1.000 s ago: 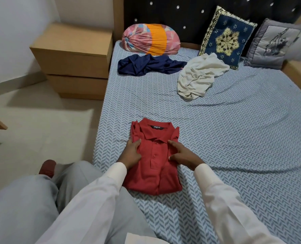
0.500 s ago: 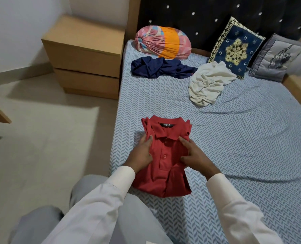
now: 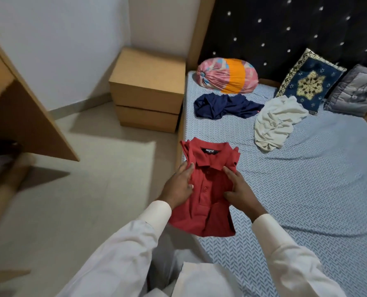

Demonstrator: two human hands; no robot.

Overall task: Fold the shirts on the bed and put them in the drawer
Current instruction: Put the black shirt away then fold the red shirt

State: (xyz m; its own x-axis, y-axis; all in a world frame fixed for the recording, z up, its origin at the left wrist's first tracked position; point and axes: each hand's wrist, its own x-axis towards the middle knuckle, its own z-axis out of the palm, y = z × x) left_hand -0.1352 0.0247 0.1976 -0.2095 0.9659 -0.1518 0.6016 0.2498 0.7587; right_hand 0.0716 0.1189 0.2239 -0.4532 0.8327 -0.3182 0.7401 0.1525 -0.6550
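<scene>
Fingers (image 3: 230,172) have lifted the red shirt (image 3: 208,202) off the bed (image 3: 311,189).

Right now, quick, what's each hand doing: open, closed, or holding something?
Left hand: holding one side of the folded red shirt, thumb on top.
Right hand: holding the shirt's other side.

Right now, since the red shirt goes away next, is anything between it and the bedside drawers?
Nothing visible: left hand and right hand hold the red shirt; only floor separates it from the bedside drawers.
</scene>
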